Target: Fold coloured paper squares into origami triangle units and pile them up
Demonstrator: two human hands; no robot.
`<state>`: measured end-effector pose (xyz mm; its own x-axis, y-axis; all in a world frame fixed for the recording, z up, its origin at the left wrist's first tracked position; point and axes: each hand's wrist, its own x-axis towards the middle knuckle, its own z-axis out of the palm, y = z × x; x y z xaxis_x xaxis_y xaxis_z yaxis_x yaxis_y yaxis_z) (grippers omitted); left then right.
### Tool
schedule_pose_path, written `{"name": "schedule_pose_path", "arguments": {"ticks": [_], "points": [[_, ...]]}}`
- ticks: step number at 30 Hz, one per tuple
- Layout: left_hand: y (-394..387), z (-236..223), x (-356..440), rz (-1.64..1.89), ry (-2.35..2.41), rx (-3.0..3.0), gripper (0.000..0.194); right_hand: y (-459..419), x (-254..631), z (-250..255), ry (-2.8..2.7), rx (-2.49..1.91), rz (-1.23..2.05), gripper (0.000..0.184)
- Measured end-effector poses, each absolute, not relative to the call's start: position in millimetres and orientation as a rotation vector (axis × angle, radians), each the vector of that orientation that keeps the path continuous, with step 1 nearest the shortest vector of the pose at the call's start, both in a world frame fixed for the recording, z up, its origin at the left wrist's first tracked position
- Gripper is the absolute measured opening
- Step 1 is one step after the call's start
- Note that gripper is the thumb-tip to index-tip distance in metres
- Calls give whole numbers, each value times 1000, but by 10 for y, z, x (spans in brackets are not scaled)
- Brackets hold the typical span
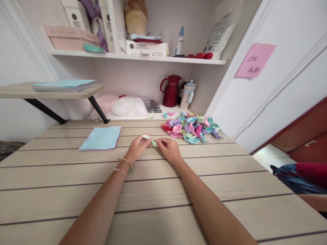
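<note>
Both my hands meet at the middle of the wooden table (153, 190). My left hand (138, 147) and my right hand (169, 148) pinch a small pale green folded paper piece (150, 140) between their fingertips, just above the tabletop. A stack of light blue square paper sheets (101, 138) lies to the left of my left hand. A pile of several folded paper boats (192, 128) in pink, purple, blue and green sits to the right, just beyond my right hand.
A raised wooden shelf (51, 91) with more paper sheets stands at the left. At the back are a dark red kettle (171, 90), a pale cup (188, 94) and a plastic bag (129, 107). A white door (268, 85) with a pink note (254, 60) stands right.
</note>
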<state>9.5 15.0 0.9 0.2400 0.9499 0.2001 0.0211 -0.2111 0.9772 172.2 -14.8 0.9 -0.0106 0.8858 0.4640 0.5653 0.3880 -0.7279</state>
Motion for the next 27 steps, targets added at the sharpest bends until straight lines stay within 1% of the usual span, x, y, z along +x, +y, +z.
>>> {"name": "schedule_pose_path", "arguments": {"ticks": [8,12,16,22,27], "points": [[152,-9,100,1154,934,1432,42,-182,1707,19,-1754,-1463,120,24],[167,-23,95,1170,942,1439,35,-191,1704,13,-1819,-1492,3,21],[171,-16,85,1154,956,1500,30,-197,1698,17,-1854,-1424,-97,21],[150,25,84,1118,969,1628,26,-221,1670,46,-1927,-1445,-71,20],[132,48,96,1076,942,1702,23,-199,1650,13,-1801,-1436,15,19]]}}
